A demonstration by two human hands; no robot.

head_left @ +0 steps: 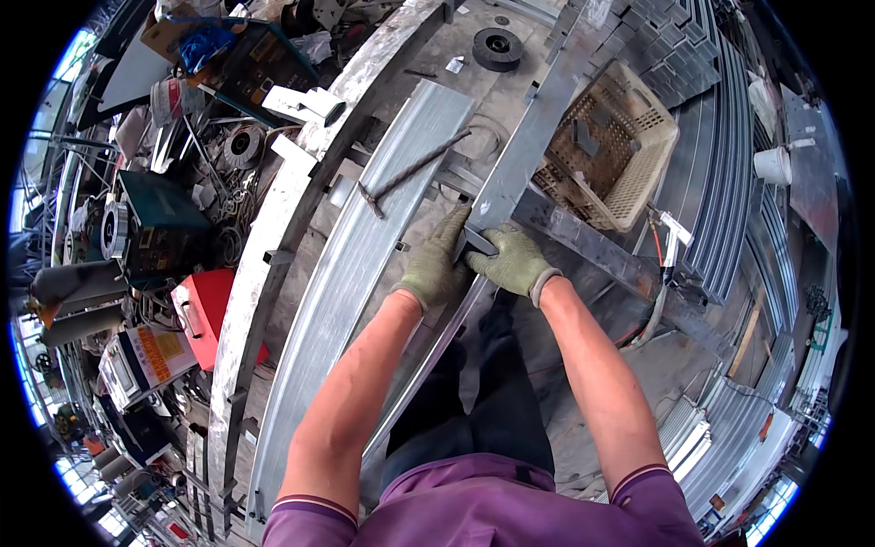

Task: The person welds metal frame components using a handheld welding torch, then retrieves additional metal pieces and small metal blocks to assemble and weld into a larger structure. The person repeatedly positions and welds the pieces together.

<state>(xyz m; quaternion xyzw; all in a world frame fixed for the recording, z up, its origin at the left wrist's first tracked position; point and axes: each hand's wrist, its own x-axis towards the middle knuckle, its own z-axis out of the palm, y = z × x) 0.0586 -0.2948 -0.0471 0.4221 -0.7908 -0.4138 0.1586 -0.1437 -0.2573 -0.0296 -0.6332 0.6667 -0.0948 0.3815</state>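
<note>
Both my hands wear olive-green work gloves and meet at a grey steel beam in front of me. My right hand is closed on a small angled metal piece set against the beam's near part. Close on its left, my left hand has its fingers along the beam's edge and its inner side against the same piece; its thumb is mostly hidden. A T-shaped metal hammer with a long thin handle lies across the wide galvanized channel to the left.
A beige plastic crate with metal bits stands at the right, near a white-handled torch with its hose. Stacked profiles lie beyond. Leftward are a long whitish beam, a red box and a green machine. A black wheel lies ahead.
</note>
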